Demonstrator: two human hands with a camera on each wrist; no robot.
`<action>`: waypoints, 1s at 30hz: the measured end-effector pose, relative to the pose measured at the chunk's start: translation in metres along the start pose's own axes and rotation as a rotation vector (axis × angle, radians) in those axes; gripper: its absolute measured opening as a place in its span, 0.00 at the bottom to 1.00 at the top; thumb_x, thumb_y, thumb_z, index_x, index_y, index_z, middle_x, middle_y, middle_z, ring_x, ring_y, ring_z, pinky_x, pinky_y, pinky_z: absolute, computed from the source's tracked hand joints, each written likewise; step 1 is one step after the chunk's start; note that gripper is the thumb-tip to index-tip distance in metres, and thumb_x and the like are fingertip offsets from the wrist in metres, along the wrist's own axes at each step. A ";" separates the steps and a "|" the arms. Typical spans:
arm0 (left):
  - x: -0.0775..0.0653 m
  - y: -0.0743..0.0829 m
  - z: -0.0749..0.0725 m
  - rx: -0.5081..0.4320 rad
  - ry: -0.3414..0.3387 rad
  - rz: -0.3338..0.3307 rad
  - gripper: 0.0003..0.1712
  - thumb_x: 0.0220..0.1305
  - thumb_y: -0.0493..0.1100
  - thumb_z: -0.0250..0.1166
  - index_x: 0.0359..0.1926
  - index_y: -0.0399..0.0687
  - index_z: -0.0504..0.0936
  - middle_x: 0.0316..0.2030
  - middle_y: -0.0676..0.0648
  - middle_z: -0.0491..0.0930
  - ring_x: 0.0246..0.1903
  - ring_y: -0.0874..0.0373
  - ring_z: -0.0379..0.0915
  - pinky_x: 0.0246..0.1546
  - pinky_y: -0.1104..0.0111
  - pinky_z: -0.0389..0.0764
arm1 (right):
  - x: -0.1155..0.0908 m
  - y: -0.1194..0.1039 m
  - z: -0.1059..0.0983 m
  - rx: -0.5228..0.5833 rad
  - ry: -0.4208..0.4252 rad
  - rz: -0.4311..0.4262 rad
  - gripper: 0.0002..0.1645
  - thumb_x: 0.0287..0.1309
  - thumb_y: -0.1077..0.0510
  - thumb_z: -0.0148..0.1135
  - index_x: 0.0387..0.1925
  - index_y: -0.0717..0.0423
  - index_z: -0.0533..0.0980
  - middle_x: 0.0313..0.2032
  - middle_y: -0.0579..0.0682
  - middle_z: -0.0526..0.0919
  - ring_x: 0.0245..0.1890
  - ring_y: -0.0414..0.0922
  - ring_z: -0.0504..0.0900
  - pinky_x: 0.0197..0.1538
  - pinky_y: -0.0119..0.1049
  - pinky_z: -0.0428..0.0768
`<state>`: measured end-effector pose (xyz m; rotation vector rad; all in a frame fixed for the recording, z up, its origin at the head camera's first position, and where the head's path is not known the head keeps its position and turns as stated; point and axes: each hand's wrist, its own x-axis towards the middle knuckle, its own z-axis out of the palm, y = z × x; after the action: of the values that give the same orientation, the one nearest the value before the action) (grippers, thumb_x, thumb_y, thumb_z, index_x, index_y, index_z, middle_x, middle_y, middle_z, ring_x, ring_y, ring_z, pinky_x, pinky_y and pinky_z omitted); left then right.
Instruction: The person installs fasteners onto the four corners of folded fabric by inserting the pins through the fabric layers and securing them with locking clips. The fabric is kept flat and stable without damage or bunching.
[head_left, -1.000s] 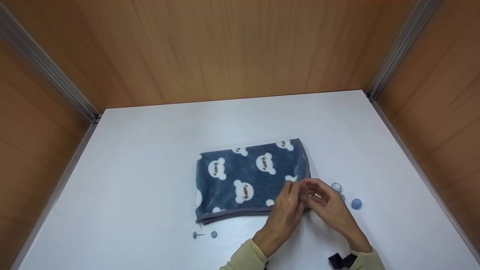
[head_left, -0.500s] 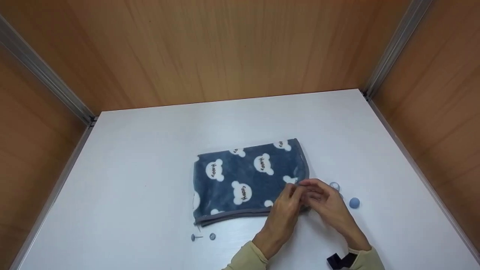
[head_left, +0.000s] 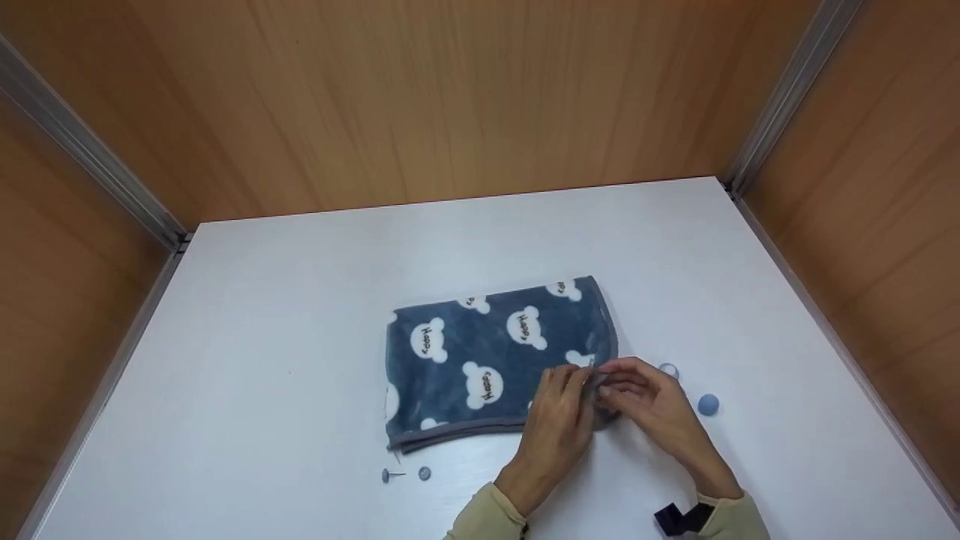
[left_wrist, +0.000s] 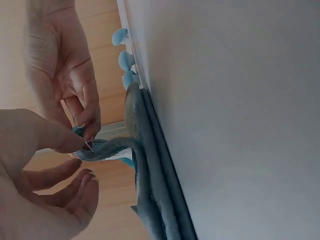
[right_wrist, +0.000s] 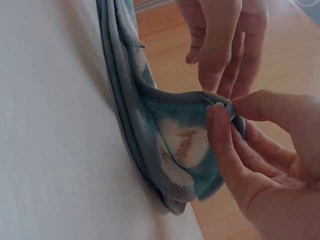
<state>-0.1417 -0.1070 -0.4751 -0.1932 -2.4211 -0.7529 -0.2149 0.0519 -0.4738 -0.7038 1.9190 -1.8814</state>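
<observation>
- Blue fleece, white bear heads lettered "Happy": a folded blanket [head_left: 480,337] lies flat on the white table [head_left: 285,300], its near right corner raised between the hands.
- Left hand [head_left: 555,424]: narrow, thumb and fingertips pinching the raised grey-bound edge.
- Right hand [head_left: 660,416]: narrow too, holding a blue-headed pin [right_wrist: 231,111] by its head at that edge.
- Risk, fingertip prick: in my judgement the likeliest fault, since the bare shaft runs toward the left hand's fingers. A sudden push would cause it.
- Risk, slipping or skewing: thick binding and soft pile may resist the point; a weak pinch on the small head could let it turn or drop.
- Risk, stray layers: should the raised corner sag, the point might catch layers beneath.
- View comparison: right wrist view shows the shaft lying across the binding; head view hides it behind fingers. Whether it has pierced the cloth, cannot tell.
- Left wrist view shows three blue heads [left_wrist: 126,60] beyond the blanket; head view plainly shows two.
- Only head view shows the loose pin [head_left: 386,475] and round head [head_left: 424,473] near the near left corner.
</observation>
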 end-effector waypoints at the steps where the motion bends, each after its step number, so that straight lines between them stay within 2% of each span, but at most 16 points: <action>1: 0.000 -0.001 0.000 -0.003 0.001 -0.008 0.15 0.59 0.32 0.63 0.48 0.40 0.78 0.41 0.48 0.76 0.38 0.59 0.71 0.38 0.71 0.74 | 0.000 0.000 0.000 -0.004 -0.006 -0.008 0.22 0.57 0.64 0.64 0.53 0.66 0.72 0.48 0.64 0.76 0.47 0.53 0.79 0.46 0.40 0.79; 4: 0.001 -0.004 0.000 -0.024 0.008 -0.033 0.11 0.61 0.33 0.63 0.45 0.40 0.79 0.36 0.48 0.79 0.35 0.60 0.75 0.36 0.72 0.76 | 0.000 0.001 0.001 -0.012 -0.021 -0.016 0.23 0.57 0.64 0.63 0.54 0.66 0.71 0.48 0.64 0.76 0.48 0.53 0.79 0.48 0.38 0.78; 7: 0.001 -0.006 0.000 -0.087 0.009 -0.078 0.09 0.62 0.31 0.61 0.44 0.38 0.79 0.33 0.47 0.79 0.33 0.60 0.77 0.33 0.74 0.76 | 0.000 0.001 0.001 -0.016 -0.012 -0.018 0.24 0.57 0.64 0.64 0.55 0.64 0.71 0.47 0.63 0.77 0.48 0.52 0.78 0.49 0.37 0.78; 11: 0.001 -0.006 -0.001 -0.161 -0.005 -0.151 0.10 0.63 0.31 0.60 0.45 0.37 0.79 0.32 0.46 0.79 0.30 0.62 0.75 0.30 0.76 0.75 | 0.000 0.000 0.000 -0.023 0.000 -0.055 0.23 0.58 0.65 0.62 0.55 0.63 0.71 0.47 0.63 0.76 0.47 0.53 0.77 0.48 0.37 0.78; 14: 0.002 -0.005 -0.002 -0.190 -0.019 -0.174 0.11 0.63 0.31 0.60 0.47 0.37 0.78 0.30 0.47 0.78 0.28 0.64 0.72 0.28 0.78 0.73 | 0.000 0.000 -0.001 -0.041 0.002 -0.084 0.21 0.58 0.66 0.61 0.54 0.64 0.72 0.48 0.62 0.76 0.47 0.53 0.77 0.47 0.37 0.78; 19: 0.002 -0.005 -0.003 -0.203 -0.018 -0.161 0.13 0.62 0.31 0.61 0.48 0.37 0.78 0.29 0.48 0.77 0.27 0.66 0.70 0.27 0.79 0.71 | 0.002 0.003 0.002 -0.072 0.004 -0.112 0.20 0.58 0.66 0.62 0.53 0.62 0.73 0.47 0.60 0.76 0.48 0.52 0.77 0.48 0.36 0.78; 22: 0.002 -0.005 -0.003 -0.196 -0.009 -0.136 0.13 0.62 0.30 0.61 0.48 0.36 0.78 0.32 0.47 0.78 0.30 0.64 0.73 0.30 0.78 0.73 | 0.003 0.006 0.003 -0.071 0.005 -0.129 0.19 0.58 0.66 0.62 0.52 0.62 0.73 0.47 0.61 0.76 0.48 0.53 0.77 0.47 0.36 0.78; 26: 0.002 -0.006 -0.002 -0.178 0.008 -0.094 0.12 0.63 0.29 0.59 0.47 0.36 0.78 0.35 0.45 0.79 0.34 0.61 0.77 0.34 0.75 0.76 | 0.003 0.008 0.005 -0.060 0.014 -0.126 0.22 0.57 0.66 0.63 0.54 0.62 0.71 0.48 0.60 0.75 0.47 0.52 0.77 0.47 0.36 0.78; 30: 0.003 -0.007 -0.001 -0.165 0.011 -0.070 0.11 0.64 0.29 0.57 0.47 0.38 0.78 0.35 0.46 0.78 0.35 0.60 0.77 0.35 0.74 0.77 | 0.003 0.004 0.008 -0.103 0.014 -0.126 0.25 0.56 0.67 0.63 0.57 0.62 0.70 0.47 0.59 0.75 0.46 0.51 0.77 0.47 0.35 0.78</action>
<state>-0.1455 -0.1132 -0.4758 -0.1695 -2.3663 -0.9844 -0.2129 0.0437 -0.4780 -0.8636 2.0364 -1.8749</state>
